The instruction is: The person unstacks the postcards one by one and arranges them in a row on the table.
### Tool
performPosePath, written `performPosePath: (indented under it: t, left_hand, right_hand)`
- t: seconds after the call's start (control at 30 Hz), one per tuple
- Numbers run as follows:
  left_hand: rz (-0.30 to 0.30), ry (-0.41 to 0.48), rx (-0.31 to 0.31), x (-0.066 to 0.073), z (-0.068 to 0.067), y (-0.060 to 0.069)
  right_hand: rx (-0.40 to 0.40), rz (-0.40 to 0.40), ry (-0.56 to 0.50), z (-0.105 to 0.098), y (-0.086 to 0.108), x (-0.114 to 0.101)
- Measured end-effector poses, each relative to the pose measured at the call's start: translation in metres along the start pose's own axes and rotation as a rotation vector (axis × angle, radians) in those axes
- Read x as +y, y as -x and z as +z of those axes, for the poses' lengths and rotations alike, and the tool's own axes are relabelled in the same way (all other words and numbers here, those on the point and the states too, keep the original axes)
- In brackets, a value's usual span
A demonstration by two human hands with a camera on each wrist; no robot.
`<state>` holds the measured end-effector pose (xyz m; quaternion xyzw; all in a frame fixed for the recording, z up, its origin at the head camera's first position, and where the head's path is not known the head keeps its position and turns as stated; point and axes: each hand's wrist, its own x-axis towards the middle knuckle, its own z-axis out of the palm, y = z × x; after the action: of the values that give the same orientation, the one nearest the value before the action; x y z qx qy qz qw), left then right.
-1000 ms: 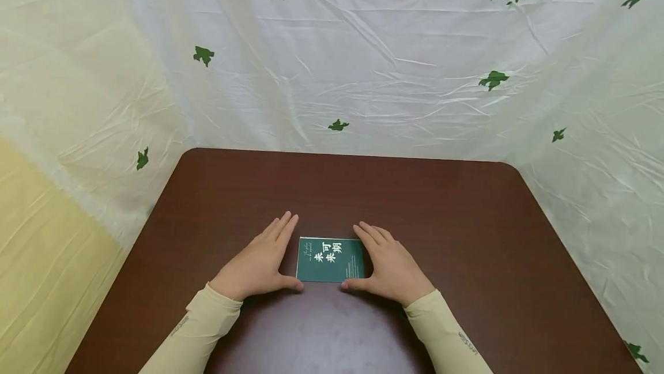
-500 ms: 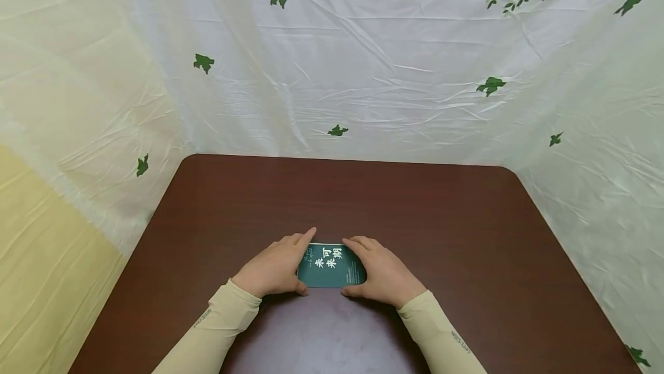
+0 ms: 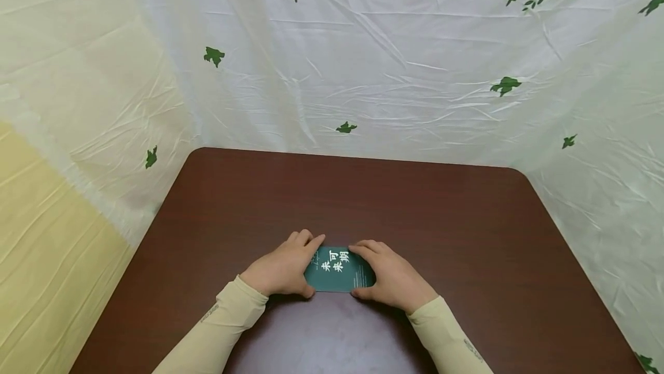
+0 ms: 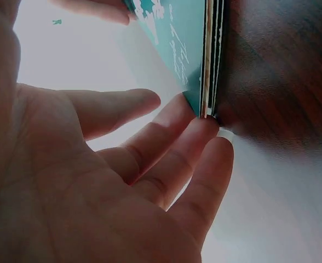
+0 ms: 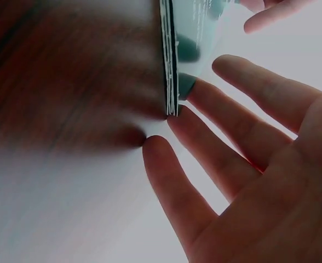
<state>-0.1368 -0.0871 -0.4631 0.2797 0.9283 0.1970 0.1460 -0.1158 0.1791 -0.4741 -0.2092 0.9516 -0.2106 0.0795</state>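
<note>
A small green notebook (image 3: 338, 277) with white lettering lies near the middle of the table. Its layered edge faces the camera in both wrist views. At its left end my left hand (image 3: 280, 270) holds it, thumb by the near edge and fingers by the far edge. My right hand (image 3: 396, 277) holds the right end in the same way. In the left wrist view, fingertips of the left hand (image 4: 111, 170) meet a corner of the notebook (image 4: 180, 41). Fingers of the right hand (image 5: 254, 159) touch another corner in the right wrist view. Both hands partly cover the ends.
The brown table (image 3: 353, 195) has rounded far corners. White cloth (image 3: 363, 63) printed with green leaves hangs behind it and along the sides. A yellow patch of cloth (image 3: 46, 235) shows at the left.
Both hands have closed in on the notebook's ends, and their fingers, spread apart a second ago, have bent toward it. The head view has shifted slightly.
</note>
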Motion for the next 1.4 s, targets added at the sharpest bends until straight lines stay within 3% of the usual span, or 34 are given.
performPosePath:
  t: [0.47, 0.73, 0.9, 1.03, 1.4]
  left_hand:
    - [0.051, -0.038, 0.046, -0.009, 0.001, 0.006]
    - [0.064, 0.046, 0.069, -0.021, -0.009, 0.014]
    - [0.041, 0.088, 0.073, -0.032, -0.021, 0.019]
    - [-0.008, 0.083, 0.082, -0.047, -0.032, 0.022]
    - [-0.162, 0.120, 0.119, -0.110, -0.062, 0.037]
  right_hand:
    - [0.027, -0.056, 0.060, -0.002, -0.006, -0.005]
    - [0.043, -0.104, 0.062, -0.005, -0.015, -0.012]
    - [0.045, -0.102, 0.072, -0.008, -0.029, -0.021]
    - [0.053, -0.109, 0.107, -0.006, -0.052, -0.037]
    - [0.017, -0.131, 0.213, 0.012, -0.125, -0.096]
